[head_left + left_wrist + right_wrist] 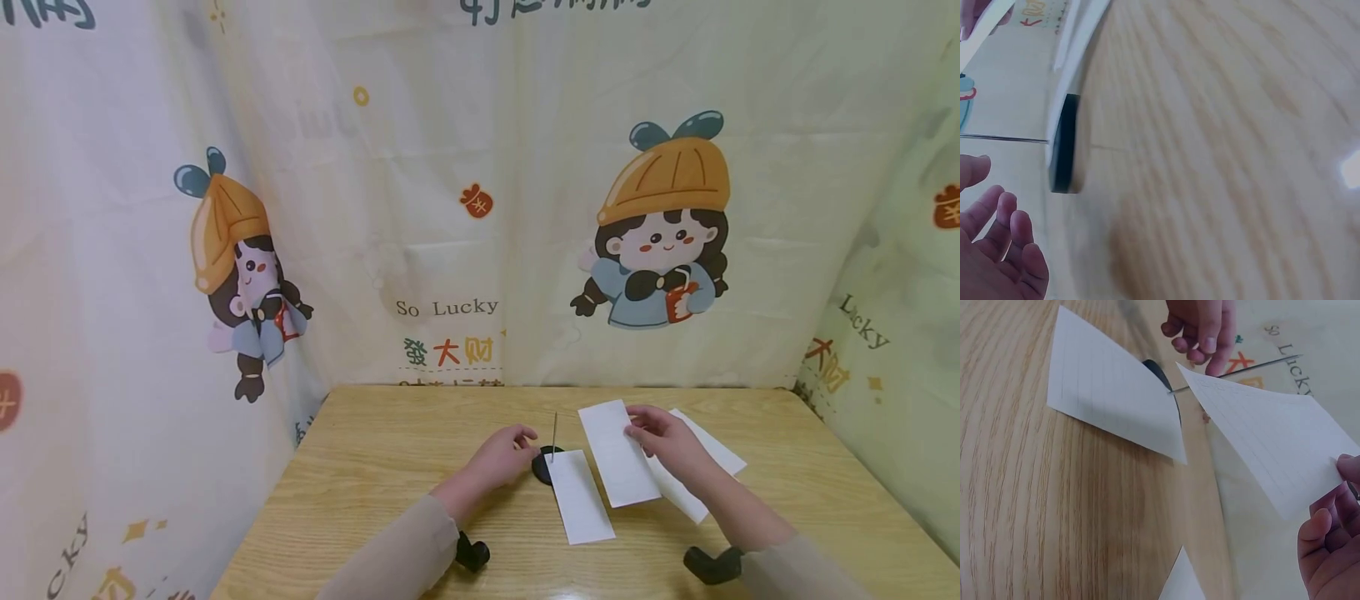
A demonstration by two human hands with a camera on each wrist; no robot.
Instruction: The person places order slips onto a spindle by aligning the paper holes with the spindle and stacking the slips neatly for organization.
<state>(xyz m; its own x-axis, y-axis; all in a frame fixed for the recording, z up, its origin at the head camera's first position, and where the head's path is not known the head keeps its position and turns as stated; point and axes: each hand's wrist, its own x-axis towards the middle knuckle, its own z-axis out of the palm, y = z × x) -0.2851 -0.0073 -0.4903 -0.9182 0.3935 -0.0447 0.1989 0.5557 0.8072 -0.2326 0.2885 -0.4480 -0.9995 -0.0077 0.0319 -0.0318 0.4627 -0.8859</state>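
A bill spike has a round black base [541, 469] on the table and a thin upright metal needle [555, 429]. One white lined slip [583, 502] sits low on the spike, the needle passing through near its far edge. My right hand [670, 442] pinches another white slip [617, 454] by its right edge, raised to the right of the needle; faint ruled lines show on this held slip [1272, 440] in the right wrist view. Just left of the base is my left hand [504, 457], its fingers loosely bent with nothing in them.
More white paper lies on the wooden table [375, 467] under and beyond my right hand, including a slip [712, 443] at the right. Behind the table hangs a printed curtain [420, 208]. Black wrist mounts [712, 565] project below both forearms.
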